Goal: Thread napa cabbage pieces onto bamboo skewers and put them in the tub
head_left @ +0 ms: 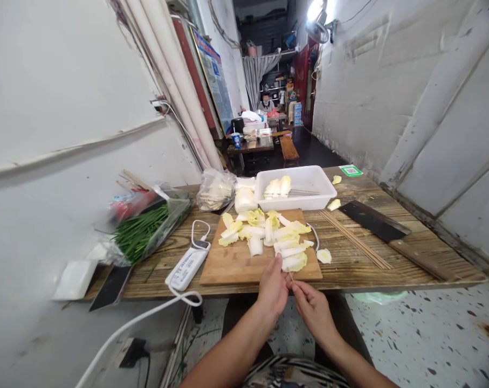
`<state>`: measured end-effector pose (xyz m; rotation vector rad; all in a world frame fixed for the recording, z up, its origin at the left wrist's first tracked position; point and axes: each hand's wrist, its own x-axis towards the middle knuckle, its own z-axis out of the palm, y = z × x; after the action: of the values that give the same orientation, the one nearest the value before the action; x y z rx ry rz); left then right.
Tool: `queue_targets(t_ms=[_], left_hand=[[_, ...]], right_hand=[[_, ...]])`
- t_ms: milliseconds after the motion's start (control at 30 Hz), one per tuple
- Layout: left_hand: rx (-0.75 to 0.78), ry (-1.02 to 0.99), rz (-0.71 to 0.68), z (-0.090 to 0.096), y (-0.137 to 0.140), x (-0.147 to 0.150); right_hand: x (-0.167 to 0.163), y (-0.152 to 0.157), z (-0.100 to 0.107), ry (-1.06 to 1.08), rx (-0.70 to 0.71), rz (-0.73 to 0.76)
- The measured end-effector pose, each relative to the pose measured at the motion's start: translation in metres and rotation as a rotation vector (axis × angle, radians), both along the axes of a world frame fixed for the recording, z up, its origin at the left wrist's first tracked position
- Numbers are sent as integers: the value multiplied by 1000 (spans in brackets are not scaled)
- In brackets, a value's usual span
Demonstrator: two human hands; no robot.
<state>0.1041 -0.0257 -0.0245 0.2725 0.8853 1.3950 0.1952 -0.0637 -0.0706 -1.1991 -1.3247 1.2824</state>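
Note:
My left hand (273,286) is closed at the front edge of the wooden cutting board (228,269), its thumb against a pale yellow-white napa cabbage leaf (296,262). Just right of it, the fingers of my right hand (312,306) pinch a thin bamboo skewer (291,277). The skewer points up towards the cabbage leaf; its far end is hidden. More cut cabbage pieces (252,231) lie spread over the board. Behind the board, a white plastic tray (301,202) contains cabbage pieces on skewers.
Loose skewers (355,240) and a cleaver (373,221) lie at the right. A cabbage chunk (245,200) and a plastic bag (215,189) stand behind the board. At left are a power strip (186,268) and bagged green chives (143,231). A person (267,102) sits far back.

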Motion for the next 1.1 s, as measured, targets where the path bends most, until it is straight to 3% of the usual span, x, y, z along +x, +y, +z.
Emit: queue_targets(t_ms=[133, 400, 667, 833, 1100], left_hand=[[-106, 53, -7, 0, 7, -1], [-108, 81, -41, -10, 10, -1], [-87, 63, -70, -4, 9, -3], [-10, -4, 1, -1, 11, -2], [-21, 48, 43, -5, 11, 2]], right_hand=[[-2, 3, 0, -19, 31, 9], [-3, 3, 6, -59, 78, -14], [-6, 2, 10, -70, 99, -36], [-4, -1, 13, -85, 110, -40], [-2, -3, 14, -78, 109, -29]])
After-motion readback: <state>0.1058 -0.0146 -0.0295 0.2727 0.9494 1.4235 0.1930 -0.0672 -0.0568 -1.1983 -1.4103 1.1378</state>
